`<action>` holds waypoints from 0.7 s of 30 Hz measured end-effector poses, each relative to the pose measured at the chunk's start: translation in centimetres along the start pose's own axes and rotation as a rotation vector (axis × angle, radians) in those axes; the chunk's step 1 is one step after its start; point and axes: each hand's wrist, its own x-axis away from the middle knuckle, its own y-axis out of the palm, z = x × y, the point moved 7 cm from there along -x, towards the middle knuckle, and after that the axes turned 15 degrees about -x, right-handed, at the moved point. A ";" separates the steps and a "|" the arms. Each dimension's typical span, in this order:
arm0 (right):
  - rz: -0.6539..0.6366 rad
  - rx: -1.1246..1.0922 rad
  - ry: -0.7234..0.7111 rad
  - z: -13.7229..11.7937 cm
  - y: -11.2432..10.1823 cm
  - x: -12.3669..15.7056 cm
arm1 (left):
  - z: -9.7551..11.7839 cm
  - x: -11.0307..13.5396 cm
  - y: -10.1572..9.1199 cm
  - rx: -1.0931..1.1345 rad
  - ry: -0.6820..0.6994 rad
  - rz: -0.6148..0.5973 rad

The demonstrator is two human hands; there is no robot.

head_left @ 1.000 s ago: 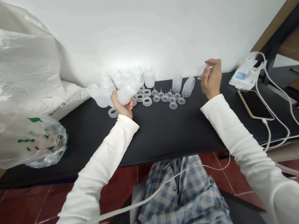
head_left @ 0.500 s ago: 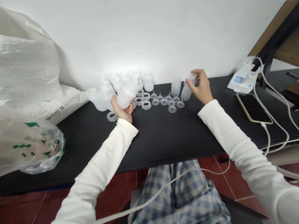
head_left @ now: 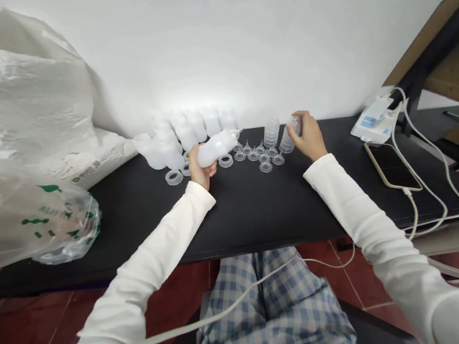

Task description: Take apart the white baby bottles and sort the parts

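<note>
My left hand [head_left: 199,168] is closed around a translucent white bottle [head_left: 218,145] that lies tilted, its nozzle pointing right over the black table [head_left: 245,210]. My right hand [head_left: 308,136] is closed at the top of a leaning stack of clear caps [head_left: 288,137], fingers pinching one. Between the hands lie several small clear nipple-shaped tips [head_left: 258,154] and several plastic rings [head_left: 174,177]. More white bottles [head_left: 187,127] stand in a cluster at the back against the wall. A second stack of clear caps [head_left: 271,131] stands just left of my right hand.
A large plastic bag [head_left: 12,161] with clear parts fills the left end of the table. At the right lie a phone [head_left: 390,166] on a white cable [head_left: 426,162] and a white-blue packet [head_left: 372,117]. A dark shelf frame [head_left: 433,50] rises at right.
My right hand came down from the right with a clear cap to the cap stack. My left hand shifted right and tipped its bottle over toward horizontal.
</note>
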 end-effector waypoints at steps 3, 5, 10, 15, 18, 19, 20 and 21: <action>0.099 0.067 -0.112 -2.0 -0.5 0.4 | -0.2 -0.2 -0.1 -0.048 0.042 -0.011; 0.116 0.080 -0.169 -3.9 -0.1 0.9 | -0.1 -0.3 -0.1 -0.112 0.111 -0.040; -0.174 0.102 -0.376 -10.1 4.2 2.9 | 1.3 0.6 0.3 -0.403 0.458 -0.128; -0.404 0.017 -0.383 -12.0 7.1 3.9 | 2.1 1.9 1.2 -0.663 0.754 -0.226; -0.436 -0.124 -0.343 -11.7 7.4 4.1 | 2.1 1.8 1.2 -0.716 0.756 -0.211; -0.418 -0.169 -0.334 -11.7 7.3 4.1 | 2.1 1.7 1.2 -0.725 0.740 -0.196; -0.395 -0.200 -0.330 -11.7 7.1 4.1 | 2.2 1.7 1.1 -0.726 0.721 -0.179; -0.373 -0.215 -0.335 -11.8 7.0 4.1 | 2.3 1.7 1.1 -0.719 0.700 -0.163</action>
